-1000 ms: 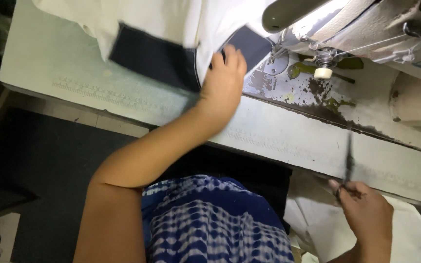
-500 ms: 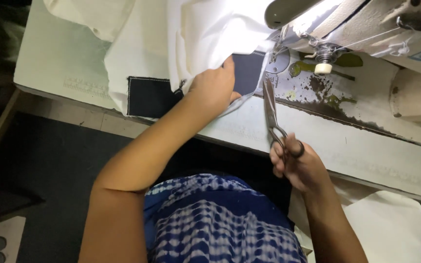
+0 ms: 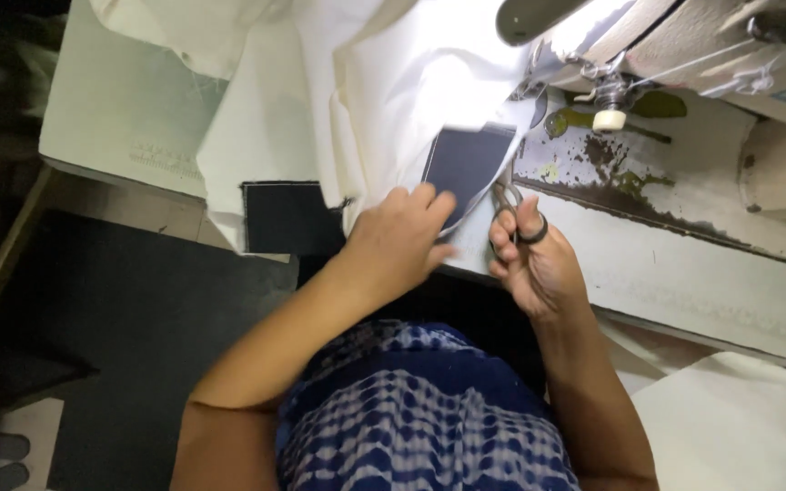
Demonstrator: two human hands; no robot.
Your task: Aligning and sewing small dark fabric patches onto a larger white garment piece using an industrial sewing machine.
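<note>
Two hands work at the desk edge: left hand (image 3: 402,241) pinning the dark patch (image 3: 463,164) flat, right hand (image 3: 534,264) gripping scissors (image 3: 509,202) at its 3 o'clock. Trimming appears underway; blades need careful alignment.

Light src: machine lamp (image 3: 539,16) at top centre, aimed down. White cloth (image 3: 429,100) under it blown out, no weave detail (glare strongest near needle area). Tabletop (image 3: 120,109) evenly lit, pale green-white. Brightness falls off fast toward bottom left; floor (image 3: 138,309) nearly black, no detail. Left hand (image 3: 398,244) and right hand (image 3: 531,264) mid-lit, soft shadow under them onto dark patch (image 3: 466,164). Slight motion softness on scissors (image 3: 508,205). Wide-angle bend at frame edges; tabletop edge curves. Sharpness ok centre, mushier in the dark corners w/ noise.
</note>
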